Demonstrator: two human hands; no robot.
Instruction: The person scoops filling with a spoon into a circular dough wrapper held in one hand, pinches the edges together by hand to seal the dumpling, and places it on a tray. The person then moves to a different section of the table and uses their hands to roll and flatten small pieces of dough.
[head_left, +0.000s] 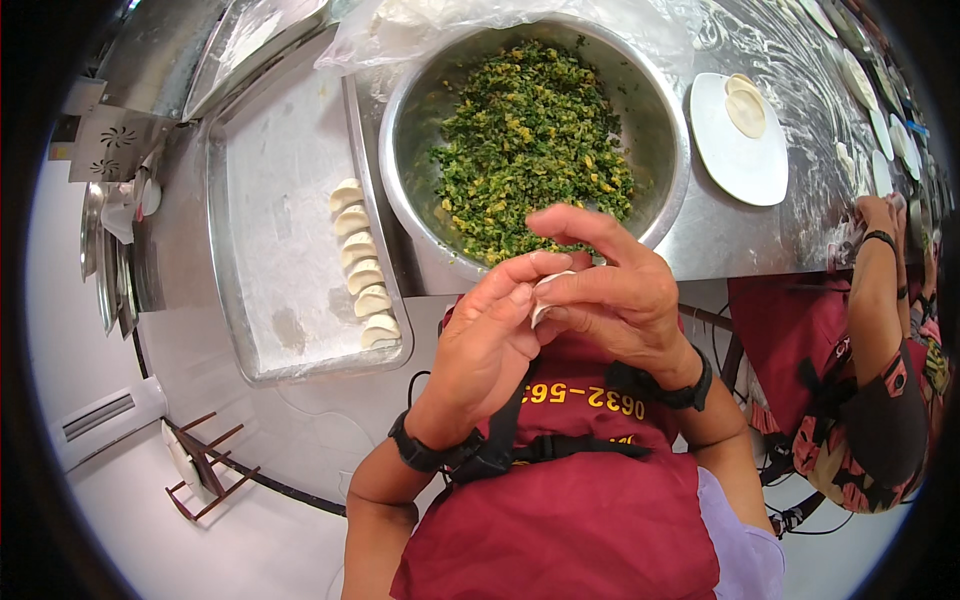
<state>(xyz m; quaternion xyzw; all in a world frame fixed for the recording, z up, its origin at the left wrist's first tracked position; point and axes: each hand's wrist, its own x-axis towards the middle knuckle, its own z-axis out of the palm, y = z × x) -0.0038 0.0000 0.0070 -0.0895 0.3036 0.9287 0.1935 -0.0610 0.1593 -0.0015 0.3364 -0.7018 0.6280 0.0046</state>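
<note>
Both hands meet over the near rim of a large steel bowl (395, 161). Between the fingers of my left hand (484, 337) and my right hand (626, 300) is a small white dumpling (553, 289), mostly hidden by the fingers. My right index finger is raised off it. Chopped green filling with yellow bits (532, 142) fills much of the bowl. On the left, a floured metal tray (262, 225) carries a column of several folded dumplings (365, 276) along its right side. Right of the bowl, a white plate (739, 169) bears a few round dough wrappers (745, 114).
Flour streaks the steel table (795, 150) at right, where a co-worker's hand (876, 214) is busy near more wrappers. Clear plastic sheeting (360, 37) lies against the bowl's far rim. A stool (202, 472) lies or stands on the floor at lower left.
</note>
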